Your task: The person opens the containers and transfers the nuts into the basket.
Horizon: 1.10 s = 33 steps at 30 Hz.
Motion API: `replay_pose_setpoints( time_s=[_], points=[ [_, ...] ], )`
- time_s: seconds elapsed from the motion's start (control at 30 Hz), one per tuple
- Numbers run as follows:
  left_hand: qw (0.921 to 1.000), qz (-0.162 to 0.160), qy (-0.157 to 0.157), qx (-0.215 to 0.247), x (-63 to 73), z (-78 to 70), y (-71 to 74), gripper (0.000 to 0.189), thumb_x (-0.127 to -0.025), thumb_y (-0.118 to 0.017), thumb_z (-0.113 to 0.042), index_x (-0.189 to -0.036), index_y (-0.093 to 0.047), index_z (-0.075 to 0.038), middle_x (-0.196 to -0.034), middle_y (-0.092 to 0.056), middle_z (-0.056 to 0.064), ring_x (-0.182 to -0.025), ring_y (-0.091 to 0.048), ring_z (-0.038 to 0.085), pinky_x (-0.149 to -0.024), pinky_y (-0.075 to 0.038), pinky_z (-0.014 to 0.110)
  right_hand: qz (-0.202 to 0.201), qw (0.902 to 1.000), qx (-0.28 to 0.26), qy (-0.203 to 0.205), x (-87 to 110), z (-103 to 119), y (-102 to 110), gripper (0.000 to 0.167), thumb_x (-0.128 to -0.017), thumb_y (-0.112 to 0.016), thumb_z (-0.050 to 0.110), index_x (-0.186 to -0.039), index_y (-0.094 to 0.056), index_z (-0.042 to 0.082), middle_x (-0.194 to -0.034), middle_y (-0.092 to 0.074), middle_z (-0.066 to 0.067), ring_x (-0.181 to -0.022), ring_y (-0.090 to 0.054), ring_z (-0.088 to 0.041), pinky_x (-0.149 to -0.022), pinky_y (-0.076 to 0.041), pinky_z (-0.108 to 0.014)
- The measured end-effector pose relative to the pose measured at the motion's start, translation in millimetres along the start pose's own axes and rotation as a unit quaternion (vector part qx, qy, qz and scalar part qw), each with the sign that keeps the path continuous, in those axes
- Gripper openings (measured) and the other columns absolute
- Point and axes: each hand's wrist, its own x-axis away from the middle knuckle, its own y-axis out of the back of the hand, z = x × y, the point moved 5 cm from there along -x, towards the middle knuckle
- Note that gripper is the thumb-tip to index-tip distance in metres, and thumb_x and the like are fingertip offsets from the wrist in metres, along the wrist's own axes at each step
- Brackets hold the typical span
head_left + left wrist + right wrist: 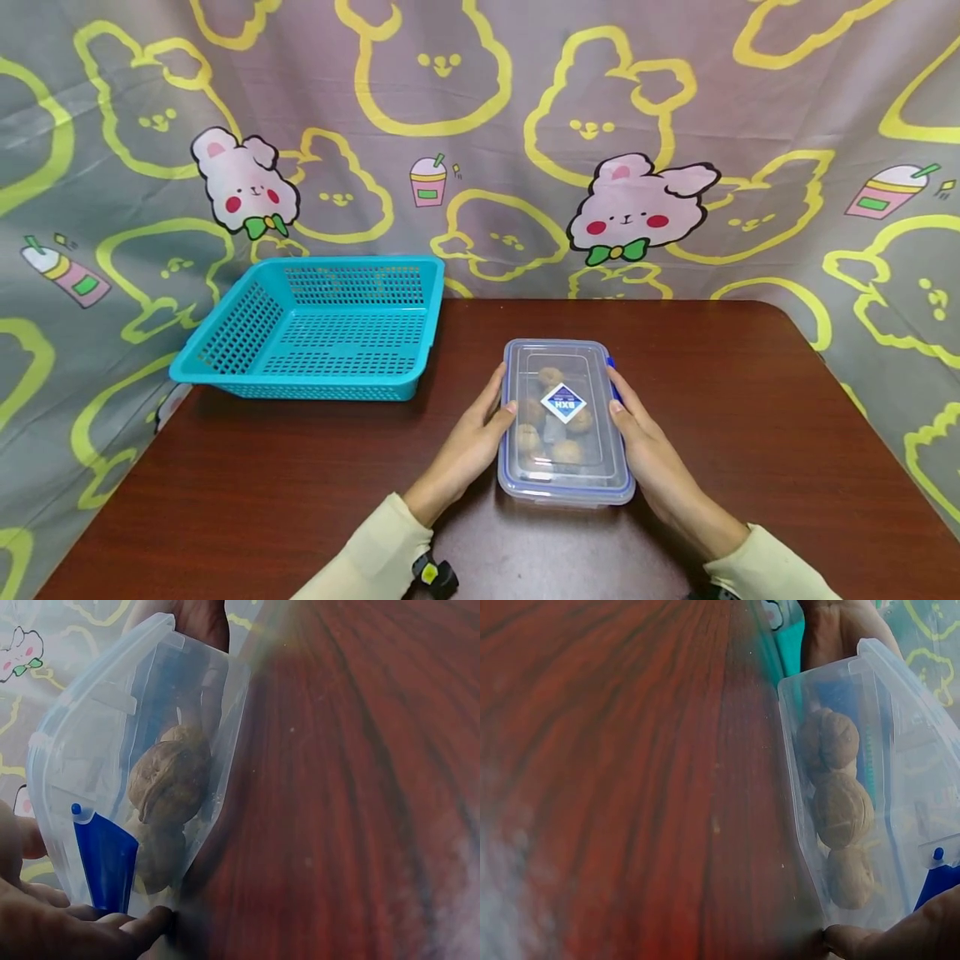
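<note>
A clear plastic food container [543, 467] with a lid, blue seal and blue side clips is at the middle of the table. Through its wall in the left wrist view, several walnuts [171, 780] show; more walnuts [842, 810] line up in the right wrist view. My left hand [468, 442] grips the container's left side, thumb on the lid's edge. On the opposite side my right hand [654, 446] grips it likewise, thumb at the rim near a blue clip [617, 383]. Whether the container's base touches the table, I cannot tell.
A turquoise plastic basket [337, 383] with perforated walls stands at the table's back left. The dark reddish wooden table [750, 417] extends around the container. Behind it hangs a curtain [510, 150] with cartoon rabbits.
</note>
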Motion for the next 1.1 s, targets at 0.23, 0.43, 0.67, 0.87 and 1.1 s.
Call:
replay_pose_setpoints(
  time_s=[0.23, 0.43, 0.67, 0.87, 1.1],
  points=[
    [0.9999, 0.001, -0.002, -0.011, 1.2, -0.9, 0.1, 0.069, -0.109, -0.055, -0.028, -0.168, -0.02, -0.031, -0.175, -0.021, 0.003, -0.162, -0.019, 0.027, -0.132, -0.016, 0.053, 0.008, 0.9999, 0.007, 0.0, 0.3, 0.1, 0.3, 0.056, -0.117, -0.025, 0.034, -0.169, -0.005, 0.039, -0.178, -0.003, -0.007, -0.161, -0.009, -0.037, -0.127, -0.021, -0.063],
    [0.9989, 0.032, -0.011, 0.034, 1.1, -0.1, -3.7, 0.075, -0.108, -0.057, -0.026, -0.169, -0.014, -0.03, -0.175, -0.017, 0.007, -0.158, -0.028, 0.029, -0.127, -0.029, 0.05, 0.019, 0.9998, 0.003, 0.009, 0.1, 1.1, 1.3, 0.056, -0.117, -0.026, 0.034, -0.169, -0.005, 0.039, -0.178, -0.002, -0.006, -0.161, -0.005, -0.034, -0.129, -0.014, -0.063],
    [0.9973, 0.047, -0.016, 0.055, 0.6, 0.2, -5.6, 0.076, -0.109, -0.056, -0.023, -0.17, -0.011, -0.029, -0.176, -0.016, 0.009, -0.155, -0.033, 0.03, -0.122, -0.038, 0.05, 0.021, 0.9996, 0.014, 0.009, 0.8, -0.4, 3.1, 0.055, -0.116, -0.025, 0.036, -0.168, -0.007, 0.041, -0.178, -0.005, -0.006, -0.16, -0.012, -0.034, -0.125, -0.029, -0.046],
    [0.998, 0.046, -0.015, 0.042, 0.7, 0.7, -5.6, 0.076, -0.109, -0.056, -0.025, -0.169, -0.011, -0.03, -0.175, -0.018, 0.009, -0.154, -0.036, 0.03, -0.121, -0.041, 0.05, 0.014, 0.9998, 0.008, 0.012, 0.6, -2.2, 4.3, 0.055, -0.116, -0.026, 0.037, -0.168, -0.01, 0.041, -0.177, -0.01, -0.008, -0.156, -0.023, -0.036, -0.096, -0.042, -0.008],
    [0.9993, 0.032, -0.015, 0.011, 1.1, -0.7, -3.3, 0.075, -0.108, -0.057, -0.027, -0.169, -0.014, -0.03, -0.174, -0.021, 0.007, -0.156, -0.031, 0.028, -0.125, -0.034, 0.05, 0.007, 0.9996, -0.004, 0.025, 0.0, -1.2, 4.7, 0.054, -0.116, -0.029, 0.036, -0.169, -0.015, 0.037, -0.176, -0.017, -0.009, -0.149, -0.039, -0.025, -0.096, -0.048, -0.012]
  ],
)
